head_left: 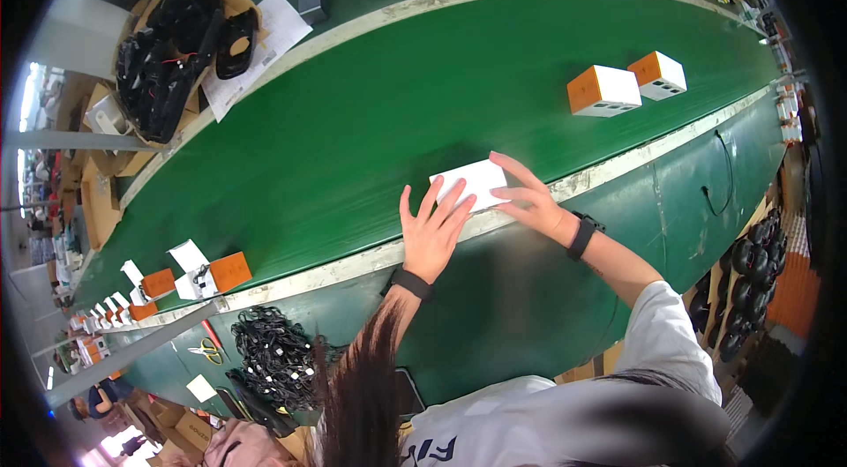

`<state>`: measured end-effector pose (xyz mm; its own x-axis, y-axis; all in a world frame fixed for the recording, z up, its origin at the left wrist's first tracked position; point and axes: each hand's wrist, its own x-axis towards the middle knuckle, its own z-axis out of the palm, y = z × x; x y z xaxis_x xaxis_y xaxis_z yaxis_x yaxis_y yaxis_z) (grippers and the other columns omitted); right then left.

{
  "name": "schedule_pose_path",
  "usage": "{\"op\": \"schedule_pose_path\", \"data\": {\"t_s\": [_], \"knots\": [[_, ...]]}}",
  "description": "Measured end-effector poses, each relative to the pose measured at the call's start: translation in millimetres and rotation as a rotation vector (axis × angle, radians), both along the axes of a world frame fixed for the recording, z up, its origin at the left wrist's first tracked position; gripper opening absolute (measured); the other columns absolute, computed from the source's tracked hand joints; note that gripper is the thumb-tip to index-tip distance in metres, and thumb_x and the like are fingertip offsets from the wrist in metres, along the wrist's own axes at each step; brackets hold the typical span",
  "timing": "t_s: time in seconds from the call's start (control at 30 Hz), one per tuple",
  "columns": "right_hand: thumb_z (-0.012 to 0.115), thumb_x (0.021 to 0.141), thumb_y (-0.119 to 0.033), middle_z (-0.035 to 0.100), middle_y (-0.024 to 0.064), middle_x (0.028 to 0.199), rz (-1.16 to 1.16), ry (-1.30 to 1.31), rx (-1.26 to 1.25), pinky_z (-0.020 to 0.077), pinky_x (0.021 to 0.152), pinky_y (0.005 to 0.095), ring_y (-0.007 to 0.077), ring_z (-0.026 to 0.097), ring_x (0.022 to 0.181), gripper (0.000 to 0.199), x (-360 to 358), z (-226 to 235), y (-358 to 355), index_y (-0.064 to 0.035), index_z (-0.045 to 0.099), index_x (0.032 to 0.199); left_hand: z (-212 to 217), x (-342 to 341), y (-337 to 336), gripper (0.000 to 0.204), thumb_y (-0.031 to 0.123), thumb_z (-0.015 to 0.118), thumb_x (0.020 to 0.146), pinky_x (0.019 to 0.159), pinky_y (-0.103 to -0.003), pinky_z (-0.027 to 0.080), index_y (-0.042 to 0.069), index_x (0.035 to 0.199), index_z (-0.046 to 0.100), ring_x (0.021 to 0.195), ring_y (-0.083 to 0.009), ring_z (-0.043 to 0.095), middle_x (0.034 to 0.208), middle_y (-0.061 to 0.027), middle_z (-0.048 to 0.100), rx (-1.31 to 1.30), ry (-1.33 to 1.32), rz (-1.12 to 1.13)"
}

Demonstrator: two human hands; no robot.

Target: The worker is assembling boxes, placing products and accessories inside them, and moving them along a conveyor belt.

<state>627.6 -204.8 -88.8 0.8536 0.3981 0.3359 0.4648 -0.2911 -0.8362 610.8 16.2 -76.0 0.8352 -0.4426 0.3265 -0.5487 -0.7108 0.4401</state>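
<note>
A small white box lies on the green conveyor belt close to its near edge. My left hand rests over the box's left part, fingers spread and laid across its top. At the other end, my right hand has its fingers bent around the box's right side, gripping it. The underside of the box is hidden. Each wrist wears a dark band.
Two orange-and-white boxes stand on the belt at the right. Open boxes line its left end. On the near table are a heap of black cables, scissors and a loose black cable. A carton of black parts stands beyond.
</note>
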Motion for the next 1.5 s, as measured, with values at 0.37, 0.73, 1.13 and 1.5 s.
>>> {"op": "schedule_pose_path", "data": {"t_s": [0.37, 0.73, 1.13, 1.5], "knots": [[0.068, 0.074, -0.014, 0.048, 0.0193, 0.124, 0.033, -0.271, -0.163, 0.0391, 0.095, 0.0431, 0.0373, 0.047, 0.114, 0.024, 12, -7, -23, -0.0144, 0.067, 0.098, 0, 3, -19, 0.029, 0.015, 0.063, 0.077, 0.1, -0.054, 0.023, 0.023, 0.104, 0.064, 0.123, -0.0233, 0.04, 0.125, 0.0023, 0.051, 0.073, -0.045, 0.029], [0.071, 0.071, -0.011, 0.045, 0.0189, 0.126, 0.049, -0.201, 0.04, 0.0372, 0.096, 0.0459, 0.0388, 0.042, 0.118, 0.027, 17, -25, -39, -0.0155, 0.066, 0.096, -14, 5, -39, 0.027, 0.016, 0.069, 0.073, 0.101, -0.053, 0.021, 0.022, 0.099, 0.065, 0.121, -0.0241, 0.042, 0.122, 0.0028, 0.054, -0.056, -0.049, 0.024], [0.074, 0.066, -0.004, 0.042, 0.0178, 0.132, -0.023, 0.113, 0.019, 0.034, 0.1, 0.0394, 0.0337, 0.038, 0.124, 0.033, 15, 1, -56, -0.0076, 0.062, 0.097, 9, 0, -56, 0.035, 0.012, 0.06, 0.08, 0.105, -0.054, 0.015, 0.015, 0.115, 0.056, 0.127, -0.0271, 0.034, 0.132, -0.0027, 0.045, -0.179, 0.097, 0.018], [0.067, 0.067, 0.008, 0.04, 0.0107, 0.133, -0.18, 0.141, -0.056, 0.0364, 0.1, 0.0341, 0.0214, 0.042, 0.121, 0.055, 77, 35, -112, -0.0038, 0.048, 0.118, 50, -37, 113, 0.04, 0.001, 0.059, 0.074, 0.102, -0.046, 0.025, 0.004, 0.112, 0.051, 0.122, -0.0336, 0.036, 0.127, -0.0129, 0.046, -0.152, -0.078, 0.623]]}}
